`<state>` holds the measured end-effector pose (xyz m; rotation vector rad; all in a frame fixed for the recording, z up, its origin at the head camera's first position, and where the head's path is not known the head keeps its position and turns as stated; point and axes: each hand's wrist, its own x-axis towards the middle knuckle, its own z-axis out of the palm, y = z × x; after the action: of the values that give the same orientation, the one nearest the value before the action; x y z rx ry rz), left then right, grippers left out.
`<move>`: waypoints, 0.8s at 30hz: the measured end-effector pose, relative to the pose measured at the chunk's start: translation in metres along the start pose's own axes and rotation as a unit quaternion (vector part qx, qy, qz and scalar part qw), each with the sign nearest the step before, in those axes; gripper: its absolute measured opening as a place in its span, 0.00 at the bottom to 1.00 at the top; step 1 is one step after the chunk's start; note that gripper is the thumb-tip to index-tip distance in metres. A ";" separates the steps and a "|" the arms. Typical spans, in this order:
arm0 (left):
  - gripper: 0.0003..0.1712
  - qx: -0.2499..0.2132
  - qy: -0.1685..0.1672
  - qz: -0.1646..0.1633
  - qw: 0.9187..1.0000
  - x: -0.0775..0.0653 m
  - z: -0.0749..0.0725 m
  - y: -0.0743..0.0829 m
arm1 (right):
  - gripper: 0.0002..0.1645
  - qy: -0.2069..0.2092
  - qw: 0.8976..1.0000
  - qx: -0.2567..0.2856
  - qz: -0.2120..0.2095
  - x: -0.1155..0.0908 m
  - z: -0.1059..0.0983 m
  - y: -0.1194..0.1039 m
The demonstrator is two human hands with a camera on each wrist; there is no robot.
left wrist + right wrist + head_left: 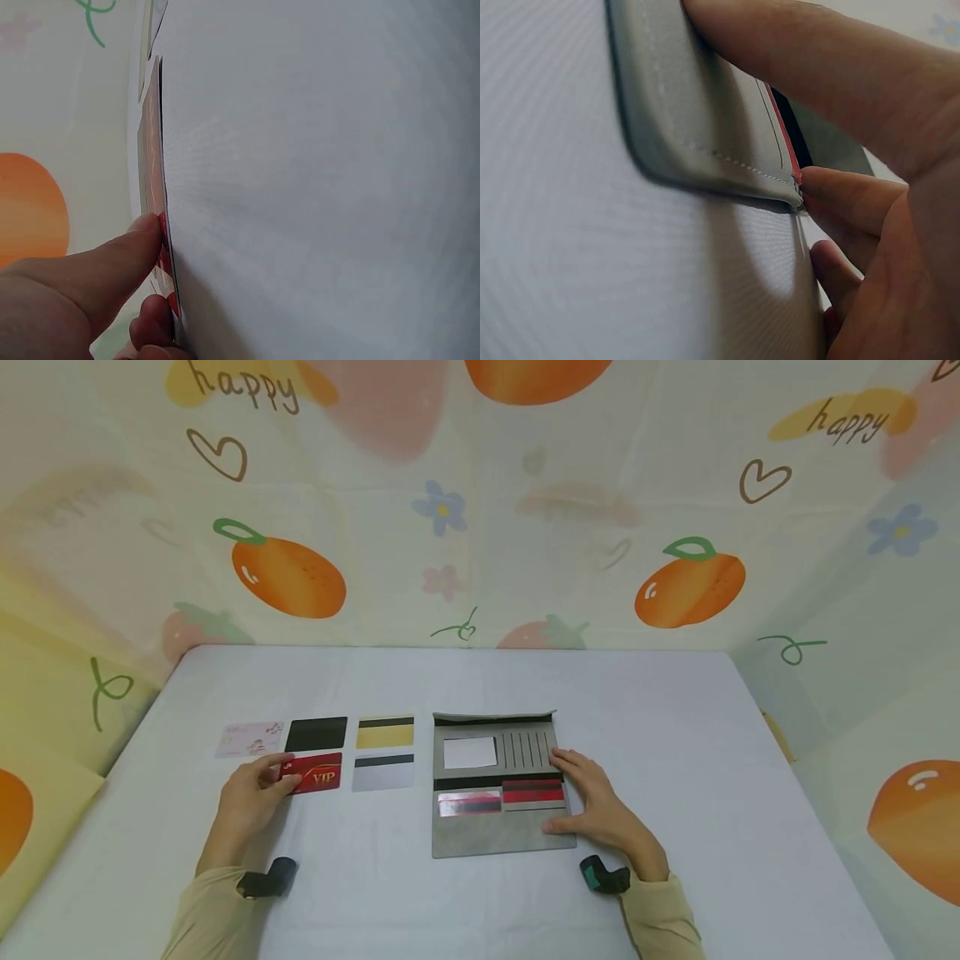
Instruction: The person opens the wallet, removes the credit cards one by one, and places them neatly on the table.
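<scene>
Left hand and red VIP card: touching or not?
Touching. The left wrist view shows it: the left hand has its thumb resting on the red VIP card.

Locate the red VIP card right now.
Head view, left of centre: the red VIP card is held by the left hand, just below the black card and left of the silver card.

A white-covered table (495, 902) stands before a pale cloth backdrop (540, 560) printed with oranges (288, 578) and blue flowers (441, 509).
</scene>
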<state>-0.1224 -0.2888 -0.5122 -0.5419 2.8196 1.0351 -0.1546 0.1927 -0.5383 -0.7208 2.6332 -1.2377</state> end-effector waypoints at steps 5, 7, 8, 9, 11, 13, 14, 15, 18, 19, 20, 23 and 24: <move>0.26 0.002 -0.011 0.015 1.000 0.000 0.000 -0.001 | 0.59 0.000 1.000 -0.002 0.001 0.000 0.000 0.000; 0.25 0.000 -0.014 0.020 1.000 0.000 0.001 -0.001 | 0.59 -0.001 1.000 -0.004 0.004 0.000 0.000 0.000; 0.24 -0.002 -0.014 0.022 1.000 0.000 0.001 -0.002 | 0.59 -0.001 1.000 -0.005 0.006 0.000 0.000 0.000; 0.24 -0.004 -0.014 0.025 1.000 0.001 0.001 -0.002 | 0.59 -0.001 1.000 -0.005 0.007 0.000 0.000 0.000; 0.23 -0.006 -0.012 0.027 1.000 0.001 0.002 -0.002 | 0.59 -0.002 1.000 -0.005 0.007 0.000 0.000 0.001; 0.23 -0.005 -0.010 0.033 0.999 0.001 0.003 -0.002 | 0.59 -0.002 1.000 -0.005 0.006 0.000 0.000 0.001; 0.23 -0.002 -0.008 0.037 0.999 0.001 0.003 -0.002 | 0.60 -0.002 1.000 -0.006 0.005 0.000 0.000 0.001; 0.22 0.002 -0.005 0.041 0.999 0.001 0.003 -0.002 | 0.60 -0.001 1.000 -0.005 0.005 0.000 0.000 0.001; 0.22 0.011 0.001 0.051 0.999 0.002 0.004 -0.001 | 0.60 -0.001 1.000 -0.003 0.004 0.000 0.000 0.001; 0.22 0.014 0.002 0.052 0.999 0.002 0.005 0.000 | 0.59 0.000 1.000 -0.002 0.005 0.000 0.000 0.001; 0.22 0.016 0.004 0.052 0.999 0.002 0.005 0.000 | 0.59 0.000 1.000 -0.002 0.006 0.000 0.000 0.001; 0.23 0.014 0.002 0.048 0.999 0.002 0.004 0.001 | 0.59 -0.002 1.000 0.001 0.008 0.000 0.000 0.001; 0.23 0.013 0.000 0.046 0.999 0.002 0.004 0.001 | 0.59 -0.002 1.000 0.000 0.009 0.000 0.000 0.001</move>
<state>-0.1244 -0.2861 -0.5148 -0.4137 2.8790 1.0116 -0.1547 0.1933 -0.5389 -0.6984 2.6310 -1.2290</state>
